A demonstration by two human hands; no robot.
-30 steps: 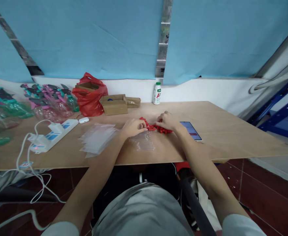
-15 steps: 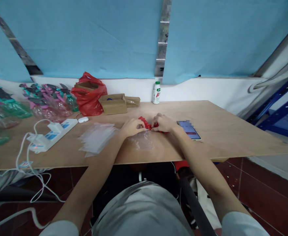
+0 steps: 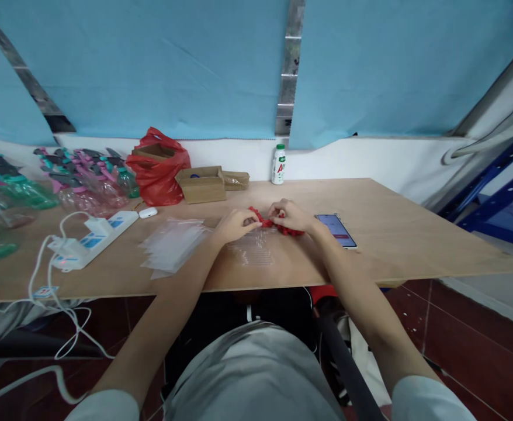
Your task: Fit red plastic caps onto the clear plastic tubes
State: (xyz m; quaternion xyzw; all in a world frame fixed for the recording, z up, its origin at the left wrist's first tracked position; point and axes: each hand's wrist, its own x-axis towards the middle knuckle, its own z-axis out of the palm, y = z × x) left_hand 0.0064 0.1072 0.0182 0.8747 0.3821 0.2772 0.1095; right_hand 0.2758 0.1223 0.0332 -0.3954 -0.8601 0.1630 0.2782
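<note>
My left hand (image 3: 238, 224) has its thumb and fingers pinched together at the pile; what they hold is too small to make out. Opposite it, my right hand (image 3: 294, 216) pinches at a small red piece, fingertips close to those of the left. Small knobbly red pieces (image 3: 290, 231) lie bunched under and between both hands, partly hidden by the fingers. Just in front of the hands, a row of thin clear plastic strips (image 3: 259, 254) lies flat on the wooden table (image 3: 405, 234). Beside my left forearm is a fanned stack of clear plastic bags (image 3: 173, 245).
A phone (image 3: 336, 231) lies right of my right hand. Behind stand a white bottle (image 3: 278, 166), an open cardboard box (image 3: 201, 186) and a red plastic bag (image 3: 160, 175). At left are a power strip (image 3: 94, 241) with cables, a white case (image 3: 148, 213) and several spray bottles (image 3: 90, 187).
My right hand has lifted and shifted slightly left, showing more of the red pieces under it. My left hand stays nearly in place, its fingertips a little nearer the right hand.
</note>
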